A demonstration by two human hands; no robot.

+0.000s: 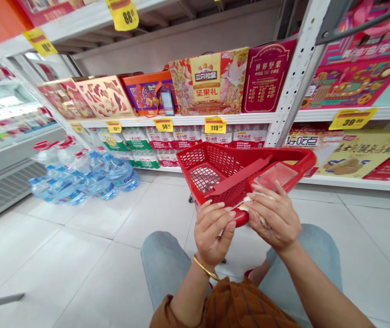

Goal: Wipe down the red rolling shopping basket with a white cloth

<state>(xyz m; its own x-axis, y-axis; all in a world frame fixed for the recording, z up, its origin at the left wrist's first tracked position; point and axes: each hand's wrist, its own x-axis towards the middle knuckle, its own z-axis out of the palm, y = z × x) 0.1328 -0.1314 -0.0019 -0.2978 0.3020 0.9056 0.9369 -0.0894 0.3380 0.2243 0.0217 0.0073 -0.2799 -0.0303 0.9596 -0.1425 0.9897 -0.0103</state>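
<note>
I observe before me a white shelf (188,120) bearing a row of gift boxes, a dark red box (268,77) standing beside a gold-and-red box (210,86). Yellow price tags (163,124) line its edge. Beneath are packs of bottled water (160,138). To my left, large water bottles (121,172) stand clustered on the tiled floor (89,269) near a fridge (7,166).

White metal shelving (298,75) stands on pale floor tiles (89,269) near a display case (8,141) with a grille (10,187).
</note>
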